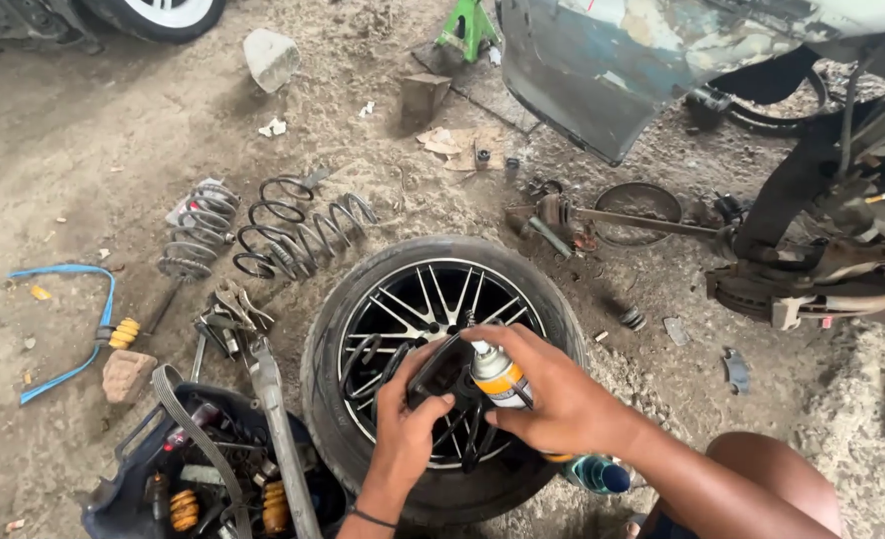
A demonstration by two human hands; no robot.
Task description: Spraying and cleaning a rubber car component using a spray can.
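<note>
My left hand grips a small black car part over a wheel with black and silver spokes that lies flat on the dirt. My right hand is wrapped around an orange and white spray can, its nozzle close to the black part. Both hands hover above the wheel's rim. A blue-capped bottle lies under my right forearm.
Two coil springs and a strut lie left of the wheel. A black toolbox with tools sits at the lower left. A brake disc and hub of a raised car are on the right. A green jack stand stands at the back.
</note>
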